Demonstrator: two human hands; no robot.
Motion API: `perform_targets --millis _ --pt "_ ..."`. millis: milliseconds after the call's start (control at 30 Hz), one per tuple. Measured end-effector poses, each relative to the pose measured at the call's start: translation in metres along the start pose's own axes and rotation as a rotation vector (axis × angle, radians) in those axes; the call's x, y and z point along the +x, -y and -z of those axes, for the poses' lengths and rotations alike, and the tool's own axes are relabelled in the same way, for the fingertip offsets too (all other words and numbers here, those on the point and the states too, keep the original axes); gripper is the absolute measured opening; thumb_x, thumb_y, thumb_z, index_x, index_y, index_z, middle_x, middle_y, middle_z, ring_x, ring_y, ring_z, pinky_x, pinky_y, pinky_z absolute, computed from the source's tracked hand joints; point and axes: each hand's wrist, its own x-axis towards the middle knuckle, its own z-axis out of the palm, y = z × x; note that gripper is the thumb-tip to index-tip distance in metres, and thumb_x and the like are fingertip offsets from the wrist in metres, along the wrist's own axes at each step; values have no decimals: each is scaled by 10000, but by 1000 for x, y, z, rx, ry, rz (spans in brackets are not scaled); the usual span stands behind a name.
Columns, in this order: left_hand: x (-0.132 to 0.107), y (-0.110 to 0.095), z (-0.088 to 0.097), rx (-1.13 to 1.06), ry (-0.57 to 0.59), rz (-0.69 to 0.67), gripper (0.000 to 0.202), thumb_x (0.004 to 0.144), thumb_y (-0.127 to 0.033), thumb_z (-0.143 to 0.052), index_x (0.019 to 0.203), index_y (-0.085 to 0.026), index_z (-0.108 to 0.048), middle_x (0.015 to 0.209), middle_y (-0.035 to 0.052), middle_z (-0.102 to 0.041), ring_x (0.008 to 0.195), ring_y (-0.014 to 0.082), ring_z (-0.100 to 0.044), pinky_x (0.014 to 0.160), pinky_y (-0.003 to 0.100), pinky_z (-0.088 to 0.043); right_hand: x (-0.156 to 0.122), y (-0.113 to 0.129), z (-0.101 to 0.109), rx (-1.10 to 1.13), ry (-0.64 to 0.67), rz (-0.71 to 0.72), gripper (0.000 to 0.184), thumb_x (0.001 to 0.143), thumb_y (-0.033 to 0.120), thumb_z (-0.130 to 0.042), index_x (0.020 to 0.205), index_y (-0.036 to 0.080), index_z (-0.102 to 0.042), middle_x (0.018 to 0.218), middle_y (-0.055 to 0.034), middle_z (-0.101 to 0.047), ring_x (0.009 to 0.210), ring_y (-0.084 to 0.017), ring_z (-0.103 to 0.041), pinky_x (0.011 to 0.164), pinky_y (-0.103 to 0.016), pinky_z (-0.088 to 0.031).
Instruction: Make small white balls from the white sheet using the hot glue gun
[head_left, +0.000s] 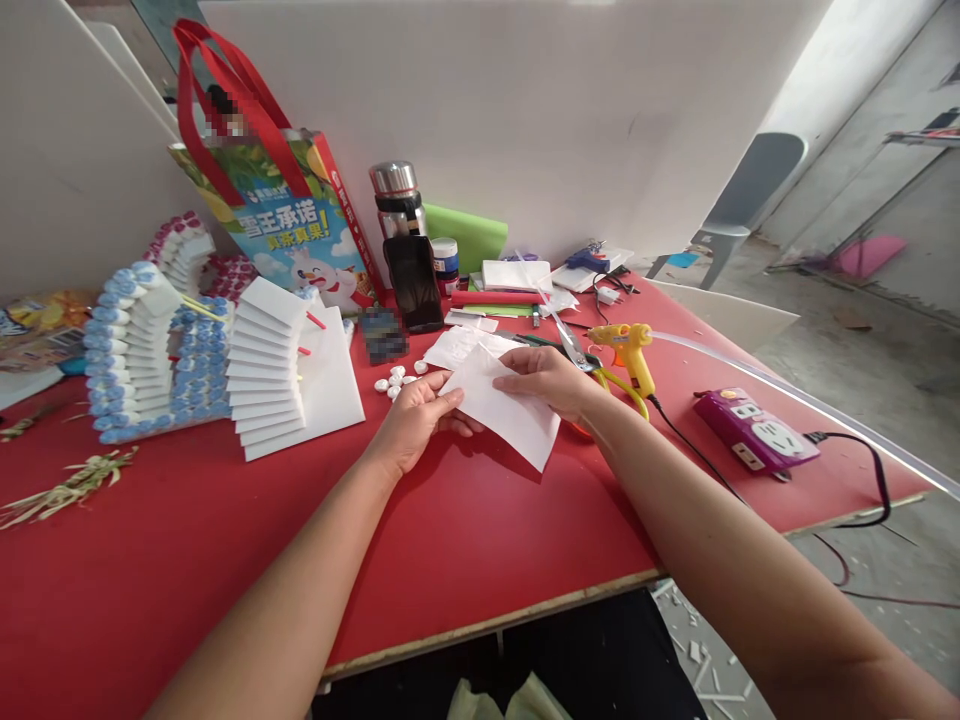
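A sheet of white paper [510,410] is held up over the red table between my two hands. My left hand [420,415] pinches its left corner with the thumb on top. My right hand [546,380] grips the upper right edge, thumb over the paper. Just behind it lies more white paper [457,345] on the tabletop. Several small white rolled pieces [395,380] sit beyond my left hand. Close by my right hand are pliers or scissors with yellow handles [626,390], partly hidden.
A stepped white model [262,370] and blue-and-white rolled pieces [120,350] stand left. Behind are a printed bag [292,220], a thermos [394,190] and a phone [414,285]. A yellow glue gun [634,350] and purple power strip [757,430], with cords, lie right on the red table [487,550].
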Motion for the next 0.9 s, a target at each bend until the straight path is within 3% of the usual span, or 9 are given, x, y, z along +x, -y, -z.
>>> perform_targets --millis 133,433,567,767,900 --pt "0 -1 3 -78 6 -43 388 859 -314 -712 1199 -130 -689 862 84 -766 660 197 -738 556 265 -584 0 1 1 160 46 24 410 686 319 -873 1066 198 -781 865 -47 -777 741 -212 -715 690 -334 -578" --pt "-4 -4 1 -64 -19 -127 235 860 -240 -649 1035 -132 -764 794 69 -754 600 188 -723 580 299 -599 -7 9 -7 233 34 34 156 707 254 -792 832 162 -782 755 -46 -751 644 -185 -674 599 -296 -544" --pt "-4 -4 2 -81 -43 -123 216 834 -231 -654 980 -123 -770 780 71 -748 577 177 -704 584 307 -601 -8 10 -9 188 43 50 141 714 276 -764 814 177 -763 758 -41 -737 653 -187 -663 615 -305 -537" --pt "-2 -4 5 -150 -21 -56 415 837 -255 -594 1206 -103 -705 783 87 -747 667 216 -727 612 342 -621 -8 6 -7 58 52 89 161 756 285 -695 854 183 -771 767 -40 -726 629 -174 -632 586 -286 -498" --pt "-3 -5 4 -174 1 4 496 897 -439 -575 1236 -99 -699 908 122 -760 788 243 -736 672 383 -644 -7 3 -6 -89 35 119 203 788 260 -626 882 187 -790 757 -28 -713 594 -153 -598 542 -266 -458"
